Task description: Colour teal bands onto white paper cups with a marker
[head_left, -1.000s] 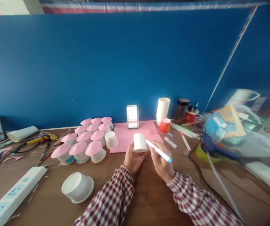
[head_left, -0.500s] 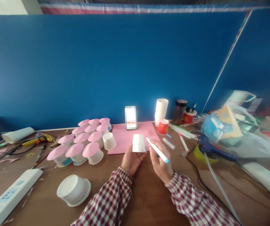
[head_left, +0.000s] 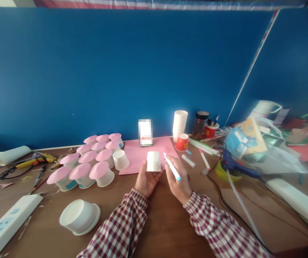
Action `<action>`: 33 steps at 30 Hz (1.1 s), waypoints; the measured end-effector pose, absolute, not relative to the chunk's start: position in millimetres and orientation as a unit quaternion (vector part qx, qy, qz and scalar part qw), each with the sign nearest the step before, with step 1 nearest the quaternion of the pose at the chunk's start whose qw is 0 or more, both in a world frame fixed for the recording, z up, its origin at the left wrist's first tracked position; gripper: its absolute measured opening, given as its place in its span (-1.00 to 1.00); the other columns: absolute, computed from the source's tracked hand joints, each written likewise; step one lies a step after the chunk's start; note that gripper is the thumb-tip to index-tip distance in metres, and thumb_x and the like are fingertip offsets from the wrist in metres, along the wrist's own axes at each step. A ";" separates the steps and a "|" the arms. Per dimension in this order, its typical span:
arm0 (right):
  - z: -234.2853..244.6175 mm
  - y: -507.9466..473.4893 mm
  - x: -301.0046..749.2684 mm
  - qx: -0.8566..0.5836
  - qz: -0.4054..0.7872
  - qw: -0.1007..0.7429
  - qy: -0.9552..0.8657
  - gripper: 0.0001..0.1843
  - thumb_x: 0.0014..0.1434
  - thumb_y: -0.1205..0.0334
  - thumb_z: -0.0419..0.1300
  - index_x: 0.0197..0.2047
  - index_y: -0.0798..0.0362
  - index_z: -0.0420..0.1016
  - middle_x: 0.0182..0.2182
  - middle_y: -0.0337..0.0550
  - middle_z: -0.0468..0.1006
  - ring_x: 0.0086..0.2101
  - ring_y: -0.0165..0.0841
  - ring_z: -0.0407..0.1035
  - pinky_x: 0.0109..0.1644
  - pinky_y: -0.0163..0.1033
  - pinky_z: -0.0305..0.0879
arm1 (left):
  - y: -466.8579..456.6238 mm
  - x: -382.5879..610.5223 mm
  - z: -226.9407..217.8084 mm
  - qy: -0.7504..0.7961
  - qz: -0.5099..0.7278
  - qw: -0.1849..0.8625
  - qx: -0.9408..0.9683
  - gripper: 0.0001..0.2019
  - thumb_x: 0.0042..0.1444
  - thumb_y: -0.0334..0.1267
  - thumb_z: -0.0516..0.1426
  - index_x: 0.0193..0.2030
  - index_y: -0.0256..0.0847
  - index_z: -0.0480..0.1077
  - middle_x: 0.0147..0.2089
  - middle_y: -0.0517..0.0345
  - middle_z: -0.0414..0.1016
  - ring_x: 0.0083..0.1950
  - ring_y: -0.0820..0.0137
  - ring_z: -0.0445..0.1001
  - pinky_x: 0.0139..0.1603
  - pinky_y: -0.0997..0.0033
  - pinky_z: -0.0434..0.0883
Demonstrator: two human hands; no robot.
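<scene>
My left hand (head_left: 146, 183) is closed around the lower part of a white paper cup (head_left: 154, 162), held upside down above the front edge of a pink sheet (head_left: 135, 158). Between the fingers of my right hand (head_left: 179, 182) is a white marker (head_left: 172, 167) with a light blue end. Its tip points up and left, close to the cup's right side; whether it touches I cannot tell. Left of the cup, another white paper cup (head_left: 121, 160) stands upside down on the table. Beside it are several cups topped with pink paper cones (head_left: 102, 170).
A white tub (head_left: 80, 216) and a power strip (head_left: 8, 224) lie at the front left. At the back stand a phone (head_left: 145, 134), a white paper roll (head_left: 180, 125), a red cup (head_left: 182, 142) and a dark-lidded jar (head_left: 200, 125). A plastic bag (head_left: 280, 157) and cables crowd the right.
The whole view has shifted slightly, so things appear a little further left. Both hands keep hold of the cup and marker, with the marker's tip still beside the cup.
</scene>
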State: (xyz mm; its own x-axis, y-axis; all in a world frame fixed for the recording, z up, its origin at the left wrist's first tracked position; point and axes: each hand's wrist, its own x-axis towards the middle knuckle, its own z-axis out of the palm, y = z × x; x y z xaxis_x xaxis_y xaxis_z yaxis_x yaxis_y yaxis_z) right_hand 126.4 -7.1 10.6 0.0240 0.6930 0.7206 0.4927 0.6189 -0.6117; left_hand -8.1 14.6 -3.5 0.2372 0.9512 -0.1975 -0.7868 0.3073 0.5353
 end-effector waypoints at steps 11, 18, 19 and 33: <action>8.9 -6.2 124.4 -0.422 0.091 0.583 -0.688 -0.70 0.29 0.32 0.03 0.08 0.08 0.33 -0.09 0.00 0.49 -0.08 -0.26 0.42 -0.01 -0.12 0.42 | 15.9 -8.7 -9.7 0.233 0.565 0.774 0.166 -0.52 0.21 -0.01 0.03 0.08 -0.37 0.34 -0.14 -0.10 0.53 -0.18 0.28 0.51 -0.07 0.23 0.47; 10.2 -9.8 127.0 -0.426 0.106 0.581 -0.685 -0.77 0.29 0.29 0.02 -0.02 0.08 0.39 -0.16 -0.02 0.52 -0.15 -0.26 0.43 -0.06 -0.12 0.41 | 15.7 -7.5 -4.6 0.239 0.556 0.776 0.177 -0.55 0.22 -0.04 0.02 0.06 -0.39 0.36 -0.17 -0.09 0.53 -0.19 0.30 0.51 -0.10 0.29 0.47; 11.4 -10.2 128.0 -0.429 0.104 0.582 -0.683 -0.78 0.30 0.29 0.02 -0.04 0.09 0.40 -0.18 -0.02 0.52 -0.16 -0.26 0.43 -0.07 -0.12 0.40 | 16.0 -7.4 -4.7 0.240 0.555 0.776 0.179 -0.54 0.21 -0.03 0.03 0.05 -0.39 0.36 -0.16 -0.09 0.53 -0.18 0.30 0.51 -0.10 0.29 0.47; 11.8 -20.9 122.4 -0.414 0.105 0.564 -0.707 -0.85 0.27 0.29 0.04 -0.12 0.08 0.38 -0.28 -0.08 0.51 -0.26 -0.30 0.45 -0.14 -0.17 0.41 | 16.5 -6.2 -7.5 0.250 0.573 0.764 0.159 -0.56 0.21 -0.01 0.02 -0.06 -0.40 0.41 -0.22 -0.08 0.54 -0.24 0.33 0.50 -0.16 0.33 0.46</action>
State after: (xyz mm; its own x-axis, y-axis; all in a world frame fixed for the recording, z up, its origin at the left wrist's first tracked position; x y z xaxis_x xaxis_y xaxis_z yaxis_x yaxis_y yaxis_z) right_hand 122.4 -20.9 11.8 -0.0210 0.7040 0.7099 0.4674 0.6346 -0.6155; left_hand -6.2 16.5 -7.5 0.2175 0.9556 -0.1986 -0.7965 0.2914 0.5297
